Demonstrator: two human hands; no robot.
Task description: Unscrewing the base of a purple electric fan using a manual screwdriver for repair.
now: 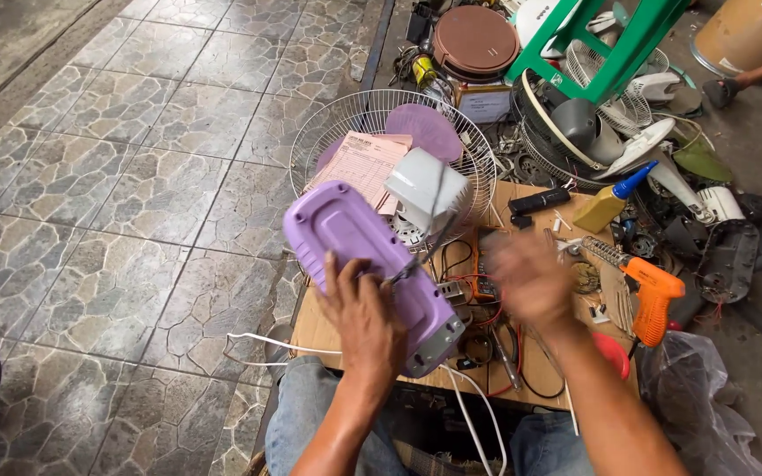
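Note:
My left hand (365, 316) grips a lilac plastic fan base (359, 251), held tilted over a wooden board on my lap; a white motor housing (425, 194) sits at its far end. A thin metal tool sticks out between my fingers and the base. My right hand (529, 278) is blurred with motion above the board (324, 330), beside a small meter with red and black leads (485, 286). Whether it holds anything is hidden by the blur.
A wire fan guard (328, 132) with a pink paper form lies on the tiled floor beyond. An orange glue gun (653, 295), a yellow bottle with blue nozzle (610, 201), fan parts, a green stool (615, 44) and a plastic bag (703, 397) crowd the right.

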